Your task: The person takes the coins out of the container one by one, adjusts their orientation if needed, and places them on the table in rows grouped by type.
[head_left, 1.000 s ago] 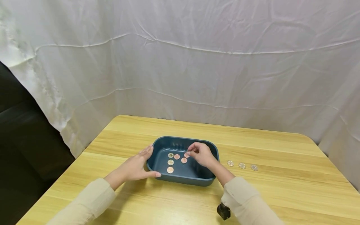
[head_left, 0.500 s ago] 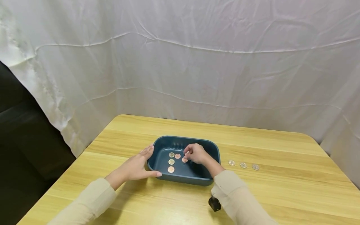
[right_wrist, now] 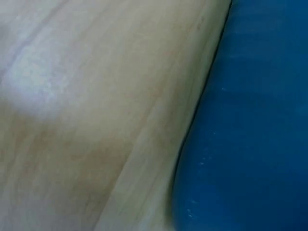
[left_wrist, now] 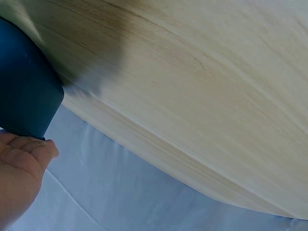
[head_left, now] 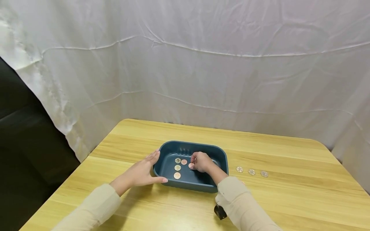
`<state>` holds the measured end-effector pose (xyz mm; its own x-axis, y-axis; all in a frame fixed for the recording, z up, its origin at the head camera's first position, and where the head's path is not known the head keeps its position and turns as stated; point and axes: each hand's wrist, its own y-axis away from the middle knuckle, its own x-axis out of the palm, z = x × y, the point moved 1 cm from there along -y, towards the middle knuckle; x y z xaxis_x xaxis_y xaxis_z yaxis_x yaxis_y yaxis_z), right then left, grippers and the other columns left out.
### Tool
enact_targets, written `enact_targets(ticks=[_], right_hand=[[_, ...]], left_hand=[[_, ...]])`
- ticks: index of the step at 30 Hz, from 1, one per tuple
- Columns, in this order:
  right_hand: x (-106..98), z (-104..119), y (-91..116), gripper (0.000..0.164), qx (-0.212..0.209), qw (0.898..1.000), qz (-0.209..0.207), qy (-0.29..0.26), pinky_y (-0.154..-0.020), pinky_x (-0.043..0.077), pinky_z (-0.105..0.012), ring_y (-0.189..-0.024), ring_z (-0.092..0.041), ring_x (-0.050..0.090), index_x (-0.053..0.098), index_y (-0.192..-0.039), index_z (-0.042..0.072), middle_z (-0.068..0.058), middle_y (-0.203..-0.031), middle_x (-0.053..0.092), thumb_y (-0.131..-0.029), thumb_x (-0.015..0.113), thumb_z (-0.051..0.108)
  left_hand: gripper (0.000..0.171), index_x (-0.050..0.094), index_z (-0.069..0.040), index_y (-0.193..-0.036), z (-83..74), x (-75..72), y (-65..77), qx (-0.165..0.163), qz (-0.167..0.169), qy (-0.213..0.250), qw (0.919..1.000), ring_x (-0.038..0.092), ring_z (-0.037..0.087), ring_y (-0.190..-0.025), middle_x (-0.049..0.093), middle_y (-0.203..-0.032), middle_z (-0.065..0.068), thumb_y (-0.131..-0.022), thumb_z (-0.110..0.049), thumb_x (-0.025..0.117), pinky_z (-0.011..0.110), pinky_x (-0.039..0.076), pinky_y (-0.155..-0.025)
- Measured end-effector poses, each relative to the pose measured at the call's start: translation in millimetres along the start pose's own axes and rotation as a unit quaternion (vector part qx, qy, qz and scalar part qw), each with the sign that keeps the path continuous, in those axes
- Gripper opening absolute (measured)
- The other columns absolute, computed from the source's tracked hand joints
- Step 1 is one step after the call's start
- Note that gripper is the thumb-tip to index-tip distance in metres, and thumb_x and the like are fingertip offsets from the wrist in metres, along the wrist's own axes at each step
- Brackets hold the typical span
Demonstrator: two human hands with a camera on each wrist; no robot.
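A dark blue rectangular tray point(head_left: 196, 186) with high walls stands on the table in the head view. My left hand point(head_left: 138, 171) rests against its left end, fingers straight along the side and thumb along the front wall. Inside the tray my right hand point(head_left: 203, 162) reaches down with curled fingers, thumb and fingertips at a copper-coloured coin point(head_left: 191, 166). Left of it lie another copper-coloured coin point(head_left: 184, 162) and a column of coins, the lowest a coin point(head_left: 177, 175) near the front wall. Whatever lies beneath the right hand is hidden. The right wrist view shows no fingers.
Right of the tray, a row of silvery coins point(head_left: 251, 172) lies on the wooden table point(head_left: 289, 199). A pale curtain point(head_left: 216, 73) hangs behind the table. A small black device point(head_left: 220, 212) sits at the right sleeve, and something black point(head_left: 29, 154) stands at the left.
My right hand has moved from the upper copper-coloured coin slightly left, then down to the lower one. The upper coin is now hidden by the hand. My left hand stays at the tray.
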<state>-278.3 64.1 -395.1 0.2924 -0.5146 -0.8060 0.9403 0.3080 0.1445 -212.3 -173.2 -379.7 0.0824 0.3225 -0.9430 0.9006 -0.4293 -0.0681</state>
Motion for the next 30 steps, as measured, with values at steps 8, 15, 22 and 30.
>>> enact_targets(ticks=[8, 15, 22, 30], right_hand=[[0.8, 1.7, -1.0, 0.016, -0.001, 0.999, -0.004, 0.041, -0.057, 0.038, -0.023, -0.063, -0.014, 0.048, 0.058, -0.075, 0.004, -0.002, -0.067, 0.051, -0.078, 0.073, 0.01], [-0.4, 1.0, 2.3, 0.025, 0.003, 0.999, -0.013, 0.05, -0.058, 0.036, -0.022, -0.061, -0.014, 0.045, 0.053, -0.066, 0.007, 0.0, -0.063, 0.045, -0.076, 0.076, 0.013], [-5.6, -1.5, 12.6, 0.03, 0.009, 1.0, -0.015, -0.018, -0.055, 0.035, -0.02, -0.056, -0.011, 0.043, 0.048, -0.058, 0.008, 0.001, -0.058, 0.047, -0.081, 0.066, 0.002], [-13.4, -4.2, 19.6, 0.019, 0.002, 0.997, -0.04, -0.066, -0.052, 0.04, -0.02, -0.058, -0.011, 0.052, 0.062, -0.065, 0.001, -0.004, -0.061, 0.062, -0.083, 0.058, -0.003]], left_hand=[[0.107, 0.028, 0.004, -0.143, 0.0, 0.0, -0.5, -0.004, 0.001, -0.001, 1.0, 0.028, 0.036, -0.138, 0.025, -0.151, 0.019, -0.071, -0.067, 0.063, 0.05, 0.033, -0.108], [0.107, 0.028, 0.004, -0.143, 0.2, 0.1, -0.5, -0.006, 0.001, 0.001, 1.0, 0.028, 0.036, -0.138, 0.025, -0.152, 0.019, -0.071, -0.068, 0.062, 0.051, 0.033, -0.108], [0.106, 0.028, 0.003, -0.143, -0.8, -0.2, 0.4, -0.006, -0.001, 0.004, 1.0, 0.028, 0.035, -0.139, 0.025, -0.152, 0.018, -0.072, -0.066, 0.063, 0.05, 0.033, -0.108], [0.106, 0.028, 0.004, -0.143, -0.5, -0.3, 0.3, -0.004, -0.001, 0.001, 1.0, 0.028, 0.034, -0.139, 0.026, -0.151, 0.019, -0.072, -0.067, 0.063, 0.049, 0.033, -0.108]])
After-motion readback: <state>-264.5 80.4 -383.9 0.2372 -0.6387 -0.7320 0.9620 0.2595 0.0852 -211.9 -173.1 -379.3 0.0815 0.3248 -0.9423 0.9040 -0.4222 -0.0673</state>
